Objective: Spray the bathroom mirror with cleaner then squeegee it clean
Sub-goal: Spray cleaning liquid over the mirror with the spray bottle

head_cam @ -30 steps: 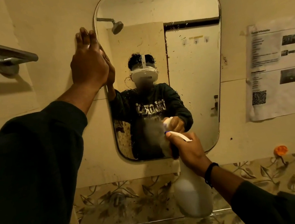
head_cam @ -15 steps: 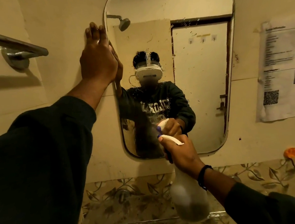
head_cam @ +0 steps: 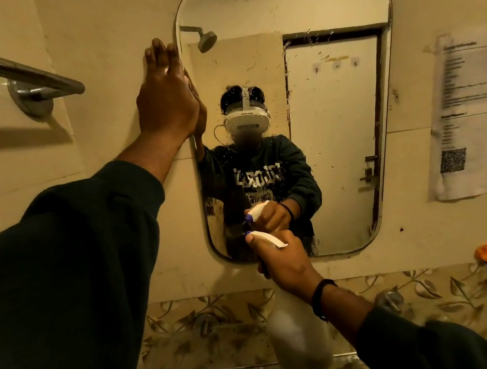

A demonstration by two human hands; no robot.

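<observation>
The wall mirror (head_cam: 319, 119), speckled with droplets, hangs above a leaf-patterned tile band (head_cam: 437, 294). The right hand (head_cam: 284, 257) grips a white spray bottle (head_cam: 299, 335) at the glass's lower left, fingers curled round its trigger neck. The left hand (head_cam: 167, 102) presses flat beside the mirror's left edge, fingers straight and together.

Right hand (head_cam: 284, 257) hides the spray bottle (head_cam: 300, 338) neck; notice (head_cam: 471, 114) text blurred.
</observation>
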